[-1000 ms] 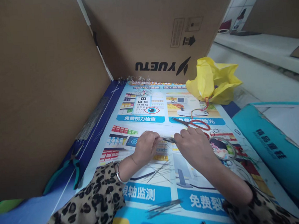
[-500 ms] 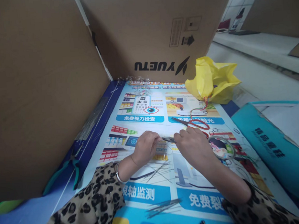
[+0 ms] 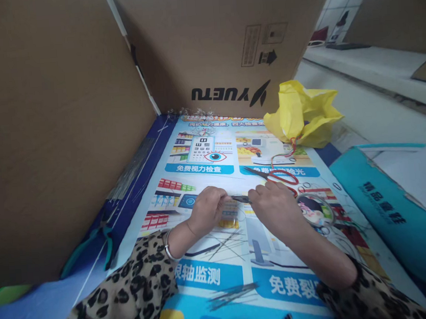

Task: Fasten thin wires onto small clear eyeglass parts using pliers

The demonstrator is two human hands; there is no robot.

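Near the middle of the printed poster (image 3: 207, 179), my right hand (image 3: 278, 211) is closed around dark-tipped pliers (image 3: 240, 198) that point left. Their handles are hidden in the palm. My left hand (image 3: 208, 209) is pinched at the tip of the pliers; what its fingers hold is too small to make out. Thin wire shows faintly below the pliers. Red-handled scissors (image 3: 282, 176) lie just beyond my right hand. Loose wire pieces (image 3: 225, 242) lie below my left hand, with another bundle of wires (image 3: 233, 295) nearer to me.
Teal-handled pliers (image 3: 107, 241) lie at the left beside a strip of wires (image 3: 131, 171). Cardboard walls (image 3: 204, 47) stand at the left and back. A yellow bag (image 3: 301, 115), a round clear container (image 3: 315, 210) and a teal box (image 3: 390, 214) are on the right.
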